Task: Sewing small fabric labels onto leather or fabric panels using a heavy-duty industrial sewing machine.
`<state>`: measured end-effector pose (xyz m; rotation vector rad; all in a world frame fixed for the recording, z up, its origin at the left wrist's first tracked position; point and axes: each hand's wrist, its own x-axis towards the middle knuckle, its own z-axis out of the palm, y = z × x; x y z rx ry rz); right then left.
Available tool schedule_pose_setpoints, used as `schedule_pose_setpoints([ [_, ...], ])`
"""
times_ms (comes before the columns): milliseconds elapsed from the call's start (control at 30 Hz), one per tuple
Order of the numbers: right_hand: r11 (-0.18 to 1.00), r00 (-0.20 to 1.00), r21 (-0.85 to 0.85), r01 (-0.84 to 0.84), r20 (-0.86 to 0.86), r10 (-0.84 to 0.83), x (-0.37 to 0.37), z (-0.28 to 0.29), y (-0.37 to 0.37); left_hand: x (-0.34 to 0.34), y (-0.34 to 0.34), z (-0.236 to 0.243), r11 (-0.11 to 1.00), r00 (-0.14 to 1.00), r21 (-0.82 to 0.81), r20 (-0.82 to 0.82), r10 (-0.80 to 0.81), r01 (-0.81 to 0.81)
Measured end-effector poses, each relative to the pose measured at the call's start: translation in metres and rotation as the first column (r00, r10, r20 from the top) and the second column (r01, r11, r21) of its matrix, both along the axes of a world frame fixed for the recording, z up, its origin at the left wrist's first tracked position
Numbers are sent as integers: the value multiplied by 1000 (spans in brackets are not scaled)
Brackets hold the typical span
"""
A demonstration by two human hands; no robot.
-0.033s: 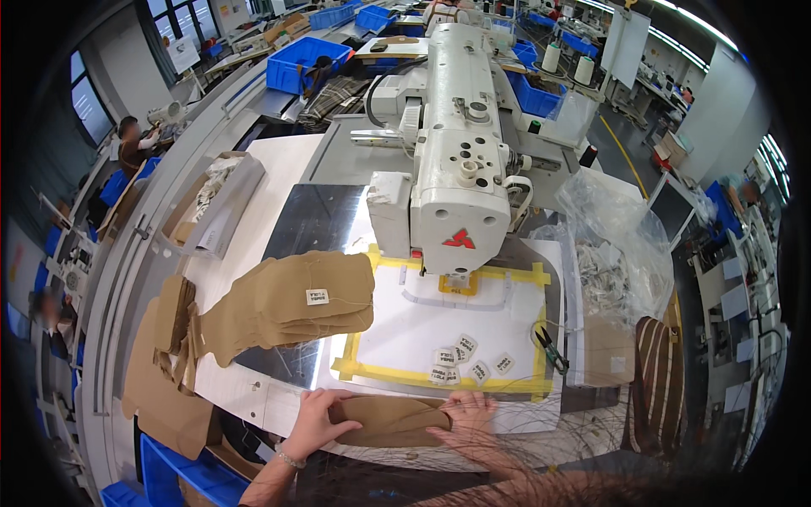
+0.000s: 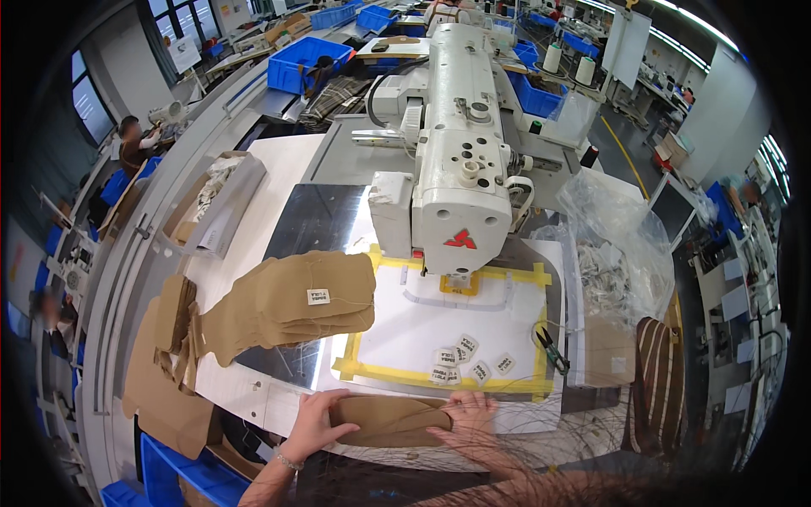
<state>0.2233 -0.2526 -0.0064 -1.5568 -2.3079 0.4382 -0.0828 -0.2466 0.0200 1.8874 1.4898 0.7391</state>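
Observation:
A folded brown fabric piece (image 2: 390, 421) lies across the front edge of the machine table. My left hand (image 2: 318, 427) grips its left end, thumb on top and fingers along the upper edge. At the other end my right hand (image 2: 470, 421) is closed on the cloth, with part of the fingers hidden. Just beyond, several small white labels (image 2: 463, 348) are scattered on a white sheet (image 2: 384, 329) bordered by yellow tape. A stack of brown fabric pieces (image 2: 287, 291) rests to the left, with one label on top. The head of a white sewing machine (image 2: 460, 211) stands over the sheet.
Green-handled thread snips (image 2: 552, 351) lie at the sheet's right edge. Farther right stands an open box (image 2: 600, 355) with clear plastic and scraps. A long carton (image 2: 224, 207) sits at the left, a blue bin (image 2: 165, 473) below the table. Striped cloth (image 2: 657, 380) hangs at the right.

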Motion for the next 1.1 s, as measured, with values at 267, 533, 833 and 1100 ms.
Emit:
schedule_pose_setpoints([
  [267,1000,993,-30,-5,-122,2,9,5,-4,-9,-20,-4,963,942,41,-222,-253,268],
  [533,835,351,-547,50,-773,-528,38,34,71,42,81,29,983,966,120,202,-163,141],
  [833,962,790,-256,93,-570,-227,75,38,147,81,156,-9,990,971,9,194,-138,139],
  [1100,982,827,-54,184,-531,-184,79,8,214,94,218,-12,989,985,116,133,-109,94],
])
